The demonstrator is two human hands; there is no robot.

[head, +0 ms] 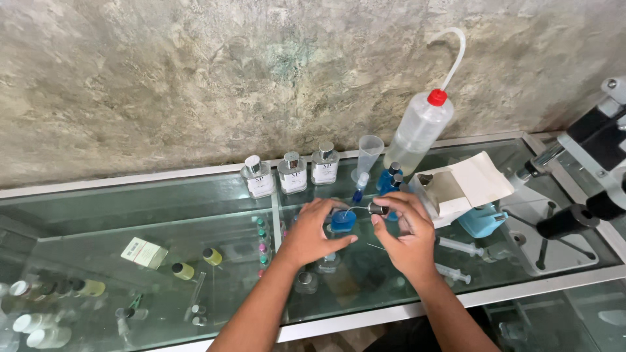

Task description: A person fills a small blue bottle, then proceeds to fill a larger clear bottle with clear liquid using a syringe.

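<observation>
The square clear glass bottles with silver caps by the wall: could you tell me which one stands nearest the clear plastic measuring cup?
The rightmost square clear glass bottle of the three; the clear plastic measuring cup stands just right of it.

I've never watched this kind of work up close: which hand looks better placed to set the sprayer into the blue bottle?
Probably the right hand: it already pinches the silver sprayer head, whose thin tube arcs towards the small blue bottle. The left hand is occupied, gripping that bottle on the glass counter.

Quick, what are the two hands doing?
Left hand: closed on the blue bottle.
Right hand: pinching the silver spray top.
</observation>
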